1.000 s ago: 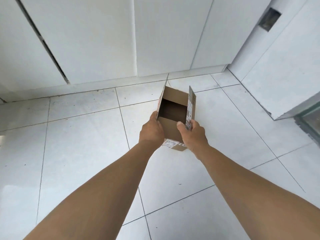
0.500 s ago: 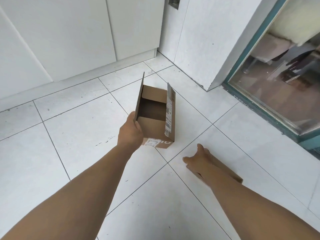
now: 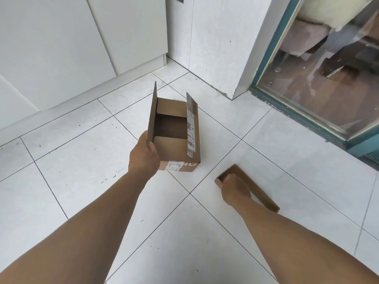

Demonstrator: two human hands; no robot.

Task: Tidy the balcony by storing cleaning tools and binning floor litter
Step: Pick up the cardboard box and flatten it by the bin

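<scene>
Left hand (image 3: 144, 155): gripping the open cardboard box (image 3: 176, 148) by its near-left flap edge, above the floor tiles (image 3: 82, 160)
Right hand (image 3: 235, 190): fingers curled on the flat cardboard piece (image 3: 260, 193) lying on the tiles
Room: bare tiles all round

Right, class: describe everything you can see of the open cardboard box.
The box is plain brown cardboard, rectangular, open at the top with a dark, apparently empty inside. Its two long flaps stand up; the short ones are folded in. A white shipping label with barcodes runs down the right flap, and printed tape crosses the near end. The left hand holds the left flap's near corner. Whether it touches the floor is unclear.
</scene>
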